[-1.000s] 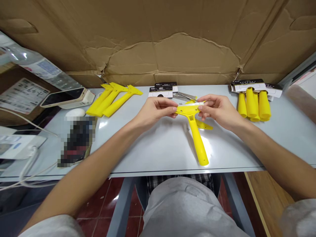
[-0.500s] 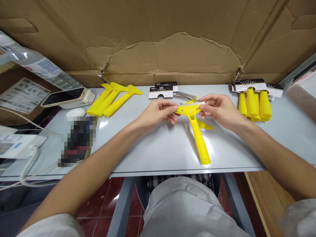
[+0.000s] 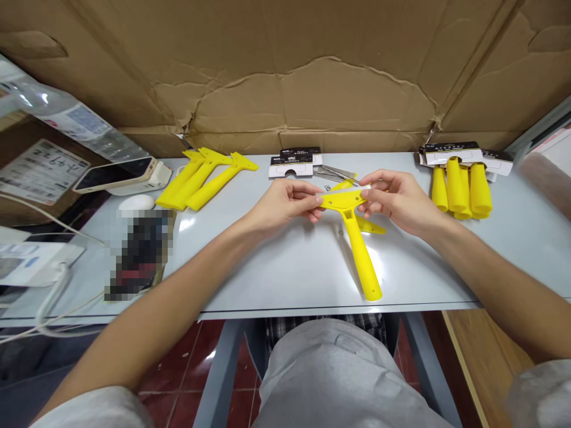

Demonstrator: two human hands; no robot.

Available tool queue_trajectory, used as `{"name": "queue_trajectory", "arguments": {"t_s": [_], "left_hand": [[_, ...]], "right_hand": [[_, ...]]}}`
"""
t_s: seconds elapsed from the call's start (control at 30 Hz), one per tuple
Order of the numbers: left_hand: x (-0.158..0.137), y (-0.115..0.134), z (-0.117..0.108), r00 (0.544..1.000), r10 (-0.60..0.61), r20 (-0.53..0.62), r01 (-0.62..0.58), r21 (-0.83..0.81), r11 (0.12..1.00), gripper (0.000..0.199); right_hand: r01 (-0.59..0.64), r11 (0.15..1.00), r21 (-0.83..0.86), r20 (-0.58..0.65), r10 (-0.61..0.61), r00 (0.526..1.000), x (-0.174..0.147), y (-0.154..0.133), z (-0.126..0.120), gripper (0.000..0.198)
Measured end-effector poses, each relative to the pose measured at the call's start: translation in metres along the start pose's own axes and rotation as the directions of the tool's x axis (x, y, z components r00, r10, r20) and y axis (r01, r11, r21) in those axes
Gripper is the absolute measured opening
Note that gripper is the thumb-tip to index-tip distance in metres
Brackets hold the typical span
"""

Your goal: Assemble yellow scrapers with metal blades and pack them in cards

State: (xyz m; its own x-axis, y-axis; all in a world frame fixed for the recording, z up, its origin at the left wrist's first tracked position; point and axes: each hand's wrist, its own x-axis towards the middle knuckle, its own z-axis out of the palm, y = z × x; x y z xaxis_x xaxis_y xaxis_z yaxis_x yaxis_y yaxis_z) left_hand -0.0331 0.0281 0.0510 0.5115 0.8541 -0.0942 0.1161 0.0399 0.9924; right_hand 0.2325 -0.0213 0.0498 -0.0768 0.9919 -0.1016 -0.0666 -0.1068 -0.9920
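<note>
A yellow scraper (image 3: 363, 255) with a T-shaped head hangs over the table, its handle pointing toward me. A thin pale blade edge runs along the far side of its head. My left hand (image 3: 292, 202) pinches the head's left end between thumb and fingers. At the right end, my right hand (image 3: 390, 199) pinches the head with thumb and forefinger. Beneath the scraper a flat yellow plate (image 3: 372, 227) lies on the table, partly hidden. Behind it are metal blades (image 3: 332, 173) and another yellow piece (image 3: 345, 183), partly covered by my right hand.
Several yellow scraper handles with heads (image 3: 214, 181) lie at the left. Several yellow handle tubes (image 3: 461, 193) rest at the right by small boxes (image 3: 452, 153). More boxes (image 3: 291, 164) sit at the back. A phone (image 3: 116, 175), a bottle (image 3: 84, 122) and cables crowd the left side.
The scraper's handle end has dipped slightly toward me and its head has tilted a little, showing more of the blade edge. Both hands keep their hold.
</note>
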Motion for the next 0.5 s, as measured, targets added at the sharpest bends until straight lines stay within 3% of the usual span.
{"name": "queue_trajectory", "arguments": {"t_s": [0.5], "left_hand": [[-0.0011, 0.0011, -0.0004, 1.000, -0.001, -0.004, 0.001, 0.016, 1.000, 0.043]], "right_hand": [[-0.005, 1.000, 0.010, 0.012, 0.004, 1.000, -0.0009, -0.0005, 0.0010, 0.062]]}}
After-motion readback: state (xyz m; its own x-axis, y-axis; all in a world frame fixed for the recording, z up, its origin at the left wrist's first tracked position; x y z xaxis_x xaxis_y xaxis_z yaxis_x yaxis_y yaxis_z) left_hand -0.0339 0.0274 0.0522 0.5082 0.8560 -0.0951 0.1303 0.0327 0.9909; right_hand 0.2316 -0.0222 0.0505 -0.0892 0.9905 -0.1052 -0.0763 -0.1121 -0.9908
